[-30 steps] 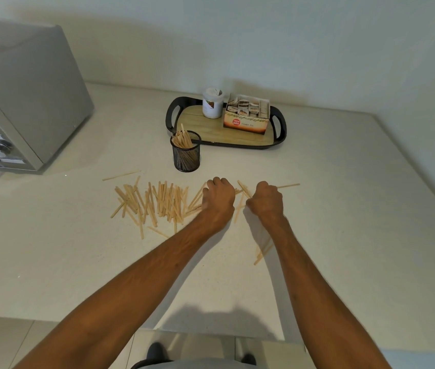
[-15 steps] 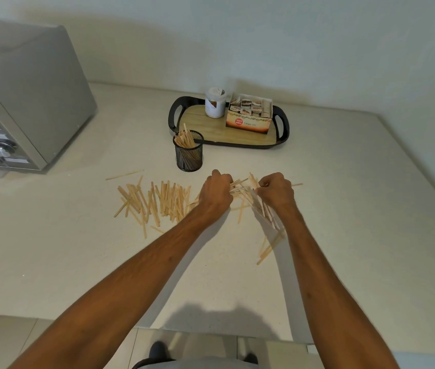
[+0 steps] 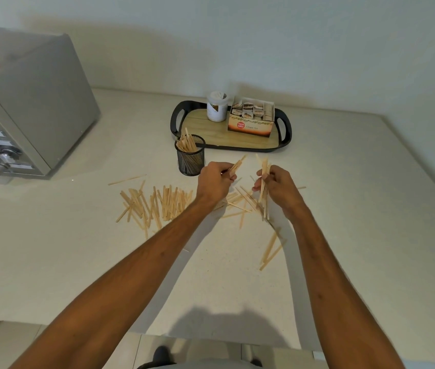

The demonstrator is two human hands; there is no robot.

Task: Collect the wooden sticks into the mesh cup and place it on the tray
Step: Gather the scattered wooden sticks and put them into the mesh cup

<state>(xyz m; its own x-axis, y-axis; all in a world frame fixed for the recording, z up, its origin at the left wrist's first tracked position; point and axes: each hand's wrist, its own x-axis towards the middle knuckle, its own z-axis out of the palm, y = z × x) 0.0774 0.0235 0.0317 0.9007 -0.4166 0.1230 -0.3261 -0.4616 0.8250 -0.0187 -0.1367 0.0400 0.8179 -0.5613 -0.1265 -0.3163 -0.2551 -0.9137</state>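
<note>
A black mesh cup [image 3: 190, 158] stands on the counter just in front of the tray [image 3: 285, 134], with several wooden sticks upright in it. Many wooden sticks [image 3: 155, 203] lie scattered on the counter left of my hands, more lie between and below them [image 3: 240, 201], and a few lie nearer me [image 3: 270, 253]. My left hand [image 3: 215, 182] is shut on a small bunch of sticks, just right of the cup. My right hand [image 3: 277, 186] grips a larger bunch that points up and down.
On the black-handled, wood-floored tray stand a white jar [image 3: 217, 106] and an open box of tea bags [image 3: 252, 119]. A grey oven [image 3: 24, 107] fills the far left. A wall runs behind, and the counter's front edge is near my body.
Both hands have lifted off the counter, each with a bunch of sticks, and moved apart and slightly toward the cup.
</note>
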